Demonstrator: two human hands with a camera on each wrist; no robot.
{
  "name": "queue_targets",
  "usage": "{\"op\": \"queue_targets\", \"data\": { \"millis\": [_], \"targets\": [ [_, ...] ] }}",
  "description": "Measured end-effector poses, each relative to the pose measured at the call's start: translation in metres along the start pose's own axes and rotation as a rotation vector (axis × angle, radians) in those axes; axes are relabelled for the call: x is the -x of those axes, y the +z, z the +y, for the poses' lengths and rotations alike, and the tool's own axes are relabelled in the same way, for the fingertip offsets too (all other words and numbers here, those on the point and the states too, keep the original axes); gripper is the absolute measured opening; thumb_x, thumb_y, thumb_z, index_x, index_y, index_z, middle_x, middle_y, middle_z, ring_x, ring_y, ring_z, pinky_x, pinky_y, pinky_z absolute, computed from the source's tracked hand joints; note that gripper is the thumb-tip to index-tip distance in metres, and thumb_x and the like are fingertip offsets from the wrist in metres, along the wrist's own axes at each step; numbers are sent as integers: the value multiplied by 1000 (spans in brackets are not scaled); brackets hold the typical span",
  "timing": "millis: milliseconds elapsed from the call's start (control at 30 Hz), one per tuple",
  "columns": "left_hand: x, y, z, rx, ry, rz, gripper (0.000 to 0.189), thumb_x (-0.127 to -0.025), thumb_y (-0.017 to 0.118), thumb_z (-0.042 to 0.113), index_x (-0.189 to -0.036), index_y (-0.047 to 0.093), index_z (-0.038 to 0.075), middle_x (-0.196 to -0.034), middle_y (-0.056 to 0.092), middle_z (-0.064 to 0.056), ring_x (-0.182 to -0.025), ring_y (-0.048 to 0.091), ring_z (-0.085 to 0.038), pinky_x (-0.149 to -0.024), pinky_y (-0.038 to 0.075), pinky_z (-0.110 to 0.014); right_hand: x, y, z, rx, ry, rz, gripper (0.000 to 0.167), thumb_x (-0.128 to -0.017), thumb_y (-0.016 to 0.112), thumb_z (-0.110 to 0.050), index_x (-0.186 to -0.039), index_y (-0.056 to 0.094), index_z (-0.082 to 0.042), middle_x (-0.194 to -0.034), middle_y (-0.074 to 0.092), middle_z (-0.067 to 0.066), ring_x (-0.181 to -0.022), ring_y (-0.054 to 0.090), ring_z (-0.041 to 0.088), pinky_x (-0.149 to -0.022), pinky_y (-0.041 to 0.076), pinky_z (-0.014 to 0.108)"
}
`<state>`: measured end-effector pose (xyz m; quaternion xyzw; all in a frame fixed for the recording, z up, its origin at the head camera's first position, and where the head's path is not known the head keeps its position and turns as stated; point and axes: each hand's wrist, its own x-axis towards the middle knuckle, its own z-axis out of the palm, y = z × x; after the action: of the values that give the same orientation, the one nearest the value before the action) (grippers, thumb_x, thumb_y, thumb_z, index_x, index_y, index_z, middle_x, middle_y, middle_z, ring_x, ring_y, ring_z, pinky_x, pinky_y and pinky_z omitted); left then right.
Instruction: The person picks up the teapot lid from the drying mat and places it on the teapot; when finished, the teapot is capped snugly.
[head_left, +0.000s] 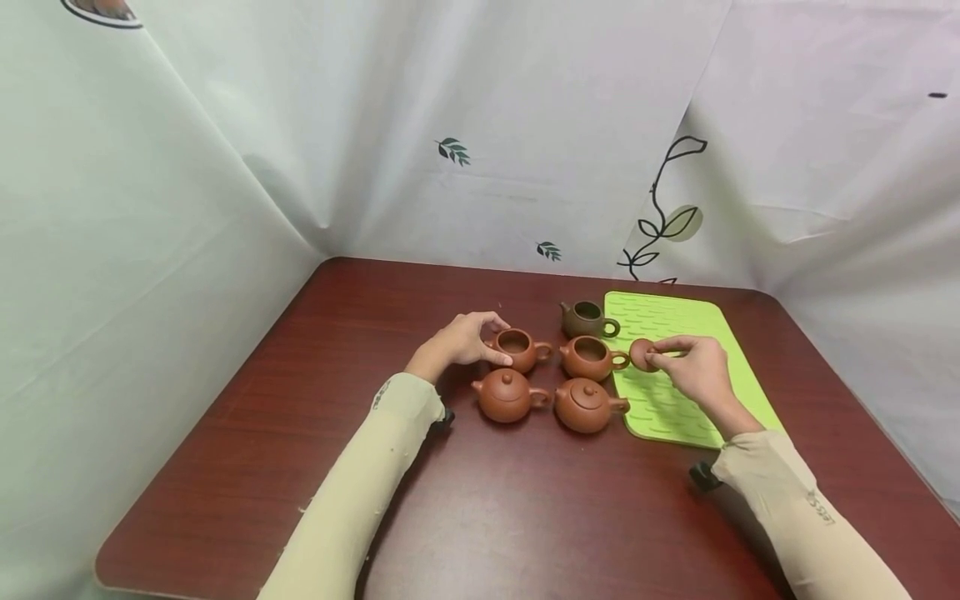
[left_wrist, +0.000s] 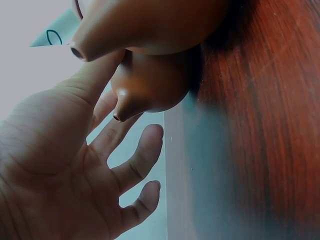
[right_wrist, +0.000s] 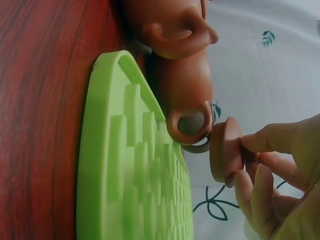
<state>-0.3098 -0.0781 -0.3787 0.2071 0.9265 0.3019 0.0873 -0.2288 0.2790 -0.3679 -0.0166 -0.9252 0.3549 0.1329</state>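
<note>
My left hand (head_left: 467,340) holds a lidless reddish-brown teapot (head_left: 522,360), thumb on its near side and index finger at the far rim. In the left wrist view that teapot (left_wrist: 155,82) shows partly behind another, and the other fingers spread loosely beside it. My right hand (head_left: 701,367) pinches a round teapot lid (head_left: 641,354) by its knob. The lid is tilted and held above the green mat's left edge, close to the handle of a second lidless reddish-brown teapot (head_left: 587,363). In the right wrist view the lid (right_wrist: 224,150) hangs beside that handle (right_wrist: 172,125).
Two lidded reddish-brown teapots (head_left: 504,404) (head_left: 583,415) stand in the near row. Behind stands a dark brown lidless teapot (head_left: 581,322). The green ridged mat (head_left: 667,417) lies right of the pots on the dark red table (head_left: 480,517). White curtains (head_left: 495,208) surround the table.
</note>
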Motion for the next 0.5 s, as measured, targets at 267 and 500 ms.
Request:
{"op": "queue_targets", "data": {
  "millis": [267,500],
  "targets": [
    [1,-1,1,1,-1,-4,60,-75,86,43,-127,63,22,-126,62,1,-122,54,-23,-102,43,-43,0,1,-7,-2,-30,20,24,-86,76,-15,-100,76,4,-95,73,21,-59,53,11,-47,40,27],
    [0,-1,-1,6,-3,-7,60,-75,86,43,-127,63,22,-126,62,1,-123,53,-23,-102,42,-43,3,2,-16,-54,2,7,24,-88,75,-17,-103,76,1,-92,73,20,-50,52,8,-43,40,27]
  ]
}}
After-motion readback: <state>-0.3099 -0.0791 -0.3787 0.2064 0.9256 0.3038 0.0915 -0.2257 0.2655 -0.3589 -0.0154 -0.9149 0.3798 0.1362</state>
